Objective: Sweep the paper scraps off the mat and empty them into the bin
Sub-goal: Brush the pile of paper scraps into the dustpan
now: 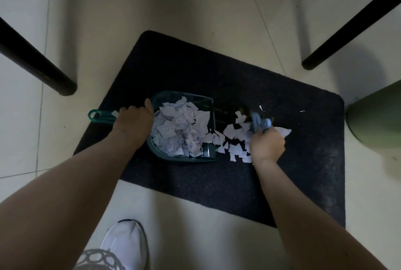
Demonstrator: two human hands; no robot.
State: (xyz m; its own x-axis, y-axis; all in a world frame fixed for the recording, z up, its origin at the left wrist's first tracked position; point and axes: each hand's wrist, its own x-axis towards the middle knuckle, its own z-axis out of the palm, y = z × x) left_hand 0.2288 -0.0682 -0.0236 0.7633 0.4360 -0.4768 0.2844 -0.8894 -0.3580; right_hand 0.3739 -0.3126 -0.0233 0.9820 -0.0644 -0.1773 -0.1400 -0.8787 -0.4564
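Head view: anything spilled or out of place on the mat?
Mostly as expected: the dustpan is heaped with paper scraps, and a loose pile lies at its mouth by the right hand gripping the brush. Two stray scraps sit apart, beyond the brush.

On the dark mat [217, 183], the left hand [134, 121] grips the green dustpan [184, 157], heaped with paper scraps [180, 131]. The right hand [268, 145] holds a blue-handled brush [260, 123] amid loose scraps near the mat's right edge.
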